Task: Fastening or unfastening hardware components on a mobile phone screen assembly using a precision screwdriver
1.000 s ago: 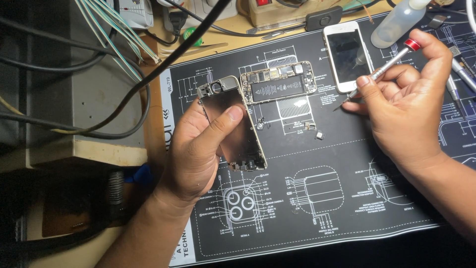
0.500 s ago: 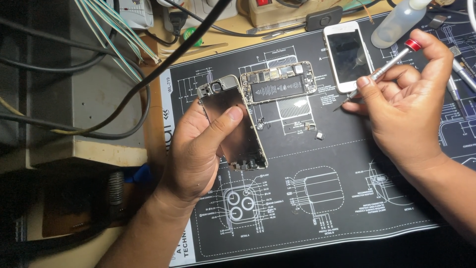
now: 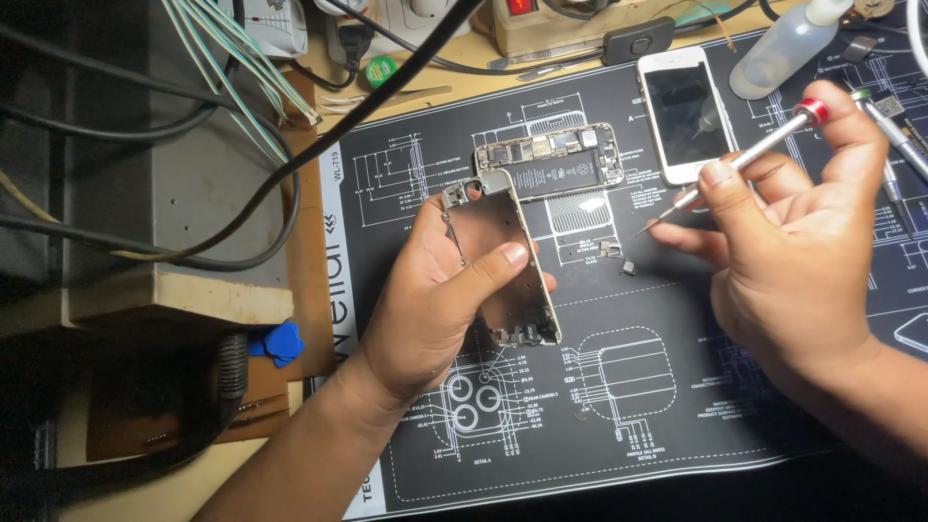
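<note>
Bare phone screen frame (image 3: 507,261) held tilted, red-capped screwdriver (image 3: 737,164) angled downward

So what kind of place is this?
Probably a phone repair bench. The left hand holds a phone screen panel, the right hand holds a small screwdriver, and an opened phone lies on a dark work mat.

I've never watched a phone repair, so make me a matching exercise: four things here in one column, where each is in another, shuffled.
1 screwdriver
2 phone frame
3 white phone
4 clear bottle

a lying flat on the dark mat
b in the left hand
c on its side, top right
d in the right hand

Pairs: 1-d, 2-b, 3-a, 4-c
</note>
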